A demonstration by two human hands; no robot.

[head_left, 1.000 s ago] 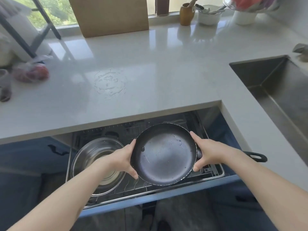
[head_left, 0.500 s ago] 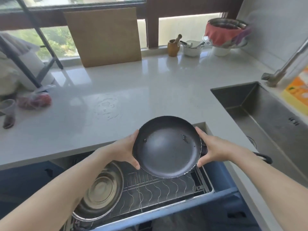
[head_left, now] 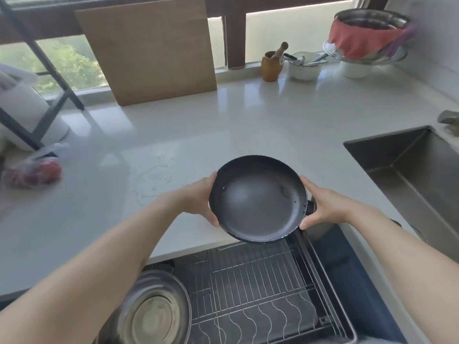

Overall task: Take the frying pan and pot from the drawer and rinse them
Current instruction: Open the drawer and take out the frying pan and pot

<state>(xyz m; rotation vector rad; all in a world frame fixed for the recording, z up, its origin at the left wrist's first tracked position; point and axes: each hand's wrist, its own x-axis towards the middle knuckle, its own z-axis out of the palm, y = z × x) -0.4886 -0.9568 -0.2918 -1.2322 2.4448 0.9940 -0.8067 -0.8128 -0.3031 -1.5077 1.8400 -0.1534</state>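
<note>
I hold a black frying pan [head_left: 257,198] with both hands above the front edge of the counter. My left hand [head_left: 198,198] grips its left rim. My right hand [head_left: 325,207] grips the right rim where the handle starts; the handle runs under my right forearm and is mostly hidden. Below, the open drawer [head_left: 330,276] shows a wire rack. A steel pot [head_left: 152,311] sits in the rack's left part, partly behind my left forearm. The steel sink [head_left: 407,170] lies to the right.
The pale counter [head_left: 223,127] has a water smear near its middle. A wooden board [head_left: 149,48] leans on the window. A wooden cup [head_left: 272,67], white bowl [head_left: 304,67] and covered colander [head_left: 367,38] stand at the back right. A bagged red item [head_left: 32,173] lies left.
Both hands have lifted the frying pan up out of the drawer to counter height. The view has tilted upward, showing more of the window and back of the counter.
</note>
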